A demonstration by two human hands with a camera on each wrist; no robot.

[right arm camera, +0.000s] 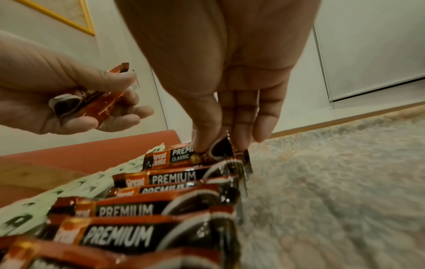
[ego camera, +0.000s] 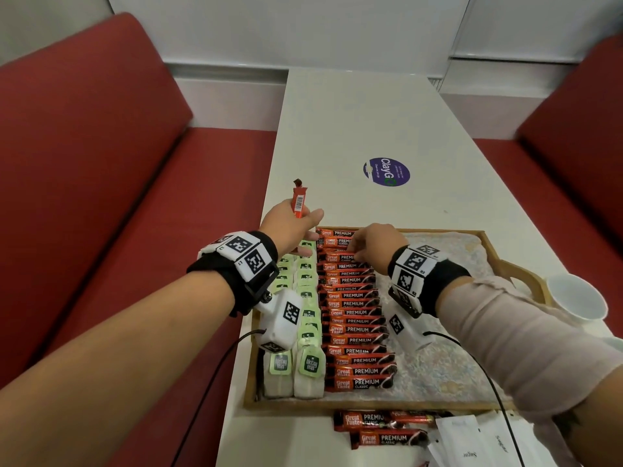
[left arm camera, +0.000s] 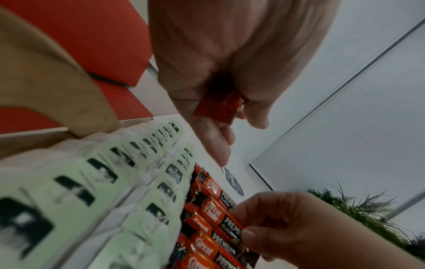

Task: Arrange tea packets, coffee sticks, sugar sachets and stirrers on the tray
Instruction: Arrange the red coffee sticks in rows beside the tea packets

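Pinching a red foil coffee stick (ego camera: 340,257) at the row's far end, your right hand (ego camera: 377,246) works near the wooden tray's (ego camera: 371,404) far rim; bare liner lies rightward. Sticks run crosswise. Your left hand (ego camera: 290,227) grips an upright spare coffee stick (ego camera: 298,200).

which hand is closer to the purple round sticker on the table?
Left, narrowly. The left hand, gripping a coffee stick, is off the tray's far-left corner, nearer the sticker. The right hand is lower, over the coffee stick row inside the tray.
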